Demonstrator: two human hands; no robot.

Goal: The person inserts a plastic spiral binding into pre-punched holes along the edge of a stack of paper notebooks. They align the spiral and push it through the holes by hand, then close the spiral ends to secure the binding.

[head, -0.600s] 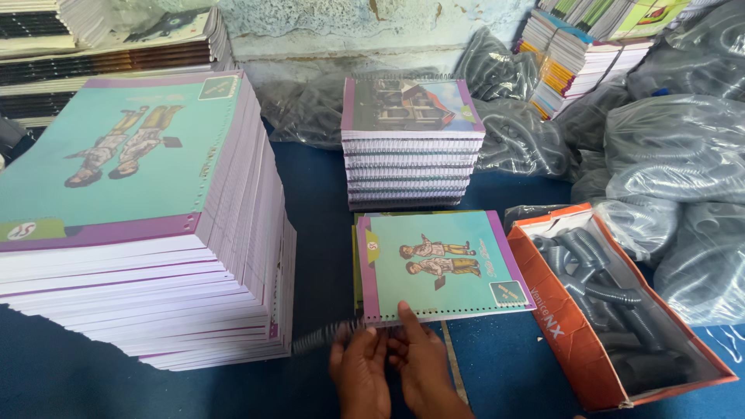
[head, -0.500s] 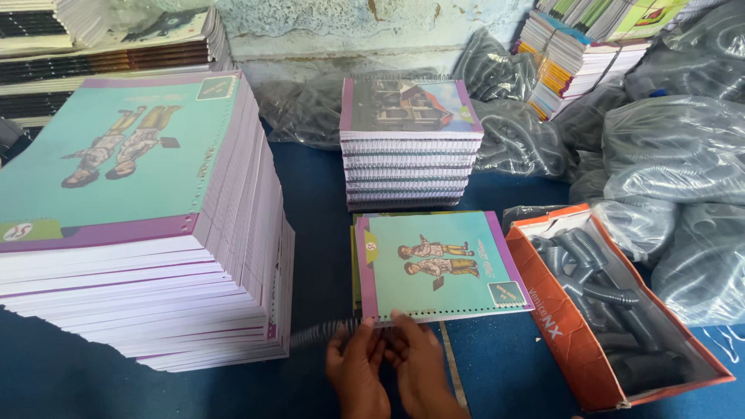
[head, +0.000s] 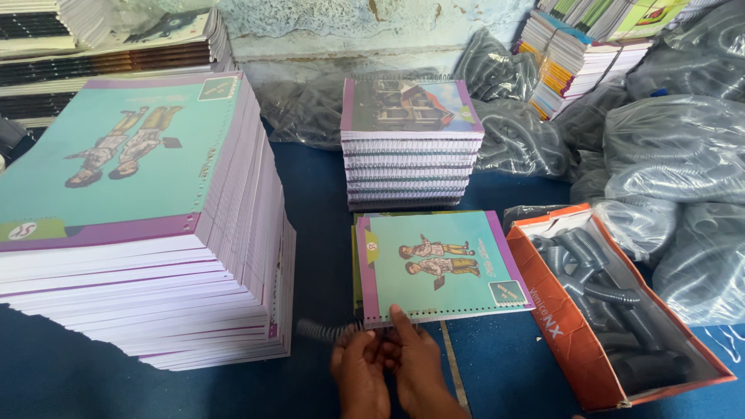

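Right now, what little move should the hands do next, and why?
Probably twist the dark wire spiral coil along into the punched holes of the teal picture-cover notebook: the left hand holds the coil at that edge, the right hand steadies the notebook.

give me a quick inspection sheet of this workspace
surface: blue table top, mostly covered
job's things: teal-covered notebook lying flat, punched edge toward the person; dark wire spiral at that edge
clutter: tall stack of unbound notebooks; smaller bound stack; orange box of spirals
hands: left hand pinches the spiral end; right hand has fingers on the notebook's edge
cables: nothing seen
surroundings: plastic bags of spirals; more book stacks; a worn wall
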